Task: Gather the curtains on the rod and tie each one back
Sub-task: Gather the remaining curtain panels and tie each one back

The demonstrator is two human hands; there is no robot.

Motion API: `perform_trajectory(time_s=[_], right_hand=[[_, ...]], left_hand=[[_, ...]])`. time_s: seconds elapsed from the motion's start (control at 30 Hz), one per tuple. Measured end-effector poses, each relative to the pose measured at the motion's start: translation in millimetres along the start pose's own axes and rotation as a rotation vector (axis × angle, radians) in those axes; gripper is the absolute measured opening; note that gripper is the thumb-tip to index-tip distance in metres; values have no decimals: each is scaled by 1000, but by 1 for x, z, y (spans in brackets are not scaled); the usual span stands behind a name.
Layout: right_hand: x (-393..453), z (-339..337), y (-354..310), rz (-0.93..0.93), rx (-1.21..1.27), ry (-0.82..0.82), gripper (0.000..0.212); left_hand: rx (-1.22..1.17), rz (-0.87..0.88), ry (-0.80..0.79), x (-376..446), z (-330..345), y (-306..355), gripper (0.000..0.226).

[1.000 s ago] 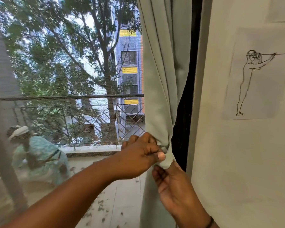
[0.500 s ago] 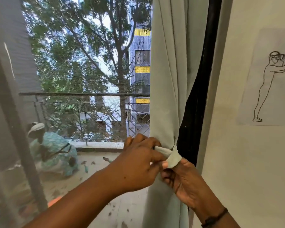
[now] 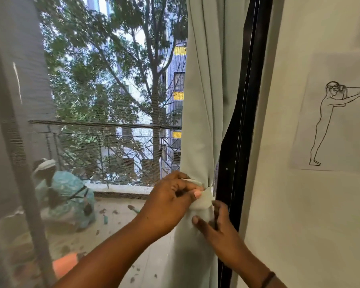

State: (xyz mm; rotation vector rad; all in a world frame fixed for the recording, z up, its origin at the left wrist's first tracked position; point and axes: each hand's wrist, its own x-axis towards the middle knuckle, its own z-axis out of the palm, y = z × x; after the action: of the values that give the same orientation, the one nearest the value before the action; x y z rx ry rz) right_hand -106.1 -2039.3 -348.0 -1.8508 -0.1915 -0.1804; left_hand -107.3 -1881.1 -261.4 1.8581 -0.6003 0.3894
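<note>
We see curtain: matt pale green woven cloth, smooth, soft folds. Tie-back strip: paler matt cloth. Door frame: glossy black metal. Wall: matt cream paint. Drawing sheet: thin matt paper.

Home: curtain, balcony railing, wall sketch.
</note>
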Motion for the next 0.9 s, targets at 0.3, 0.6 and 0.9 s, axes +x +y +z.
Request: perform_trajectory(time_s=[0.3,0.6,0.9], right_hand=[[7,-17,-102,-536,-559,204,15],[18,0,-144,-404,-1263,-165,26],[18,29,-152,-175,-892,-287,37]], left_hand=[[-254,17,171,-9,13,-19,43],[-5,248,92,-26,19,-68,84],[-56,281,442,-11,24,-66,62]])
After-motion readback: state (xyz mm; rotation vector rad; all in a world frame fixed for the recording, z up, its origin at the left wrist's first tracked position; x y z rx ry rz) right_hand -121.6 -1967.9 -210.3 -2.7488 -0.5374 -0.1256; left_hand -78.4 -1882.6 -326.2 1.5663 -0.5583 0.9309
